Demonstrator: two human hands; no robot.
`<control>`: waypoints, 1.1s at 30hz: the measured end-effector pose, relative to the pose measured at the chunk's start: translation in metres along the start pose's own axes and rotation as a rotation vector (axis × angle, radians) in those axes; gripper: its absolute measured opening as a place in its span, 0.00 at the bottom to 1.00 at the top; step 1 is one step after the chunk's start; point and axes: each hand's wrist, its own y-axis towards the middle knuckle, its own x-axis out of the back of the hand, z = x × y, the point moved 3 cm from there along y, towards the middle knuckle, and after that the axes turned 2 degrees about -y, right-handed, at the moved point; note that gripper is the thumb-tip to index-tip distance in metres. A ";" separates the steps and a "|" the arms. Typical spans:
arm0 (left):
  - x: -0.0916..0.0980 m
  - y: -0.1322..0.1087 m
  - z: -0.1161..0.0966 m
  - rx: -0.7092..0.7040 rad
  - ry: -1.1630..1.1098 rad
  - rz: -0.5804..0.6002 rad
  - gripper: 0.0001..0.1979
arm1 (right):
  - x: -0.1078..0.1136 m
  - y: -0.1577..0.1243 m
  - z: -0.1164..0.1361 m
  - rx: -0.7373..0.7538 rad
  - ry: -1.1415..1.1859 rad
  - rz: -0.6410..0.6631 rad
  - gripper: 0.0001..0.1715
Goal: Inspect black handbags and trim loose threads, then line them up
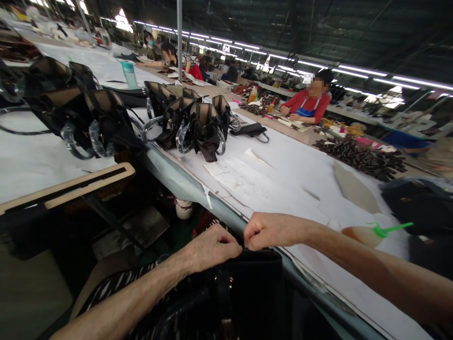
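A black handbag (255,288) with small gold-coloured fittings rests upright on my lap, against the table's edge. At its top rim my left hand (215,245) is closed, thumb and fingers pinched on the edge. Right beside it, my right hand (264,231) also has its fingers curled closed on the same rim. The two hands almost touch. The fingertips hide exactly what part of the rim lies between them. Much of the bag's lower part is dark and hard to make out.
Several dark handbags with wrapped handles (203,127) stand on the white-covered table (283,189). More bags (102,118) are at left. A glue bottle with a green nozzle (368,233) lies by my right forearm. A wooden slotted frame (88,186) juts in at left. A co-worker (307,101) sits opposite.
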 end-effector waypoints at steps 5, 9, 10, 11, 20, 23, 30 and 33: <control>0.000 0.001 0.002 0.014 -0.029 0.031 0.13 | -0.003 -0.002 0.001 0.037 0.121 0.000 0.08; -0.001 0.001 0.000 0.002 -0.050 0.036 0.12 | -0.004 -0.003 0.001 0.043 0.135 -0.006 0.09; -0.002 0.002 -0.001 0.007 -0.051 0.032 0.12 | -0.003 -0.003 0.000 0.042 0.134 -0.006 0.10; -0.002 0.002 -0.001 0.013 -0.049 0.026 0.12 | -0.003 -0.004 0.000 0.043 0.136 -0.002 0.10; -0.002 0.003 -0.007 -0.011 -0.061 0.000 0.12 | 0.001 -0.012 -0.002 0.006 0.187 0.012 0.12; -0.002 0.004 -0.006 -0.014 -0.058 -0.006 0.12 | 0.000 -0.011 -0.005 -0.023 0.121 0.015 0.13; -0.002 0.004 -0.005 -0.007 -0.050 -0.029 0.13 | -0.004 -0.015 0.009 -0.008 -0.181 -0.084 0.11; -0.001 0.003 -0.005 -0.009 -0.054 -0.032 0.13 | -0.006 -0.021 0.021 -0.047 -0.319 -0.181 0.11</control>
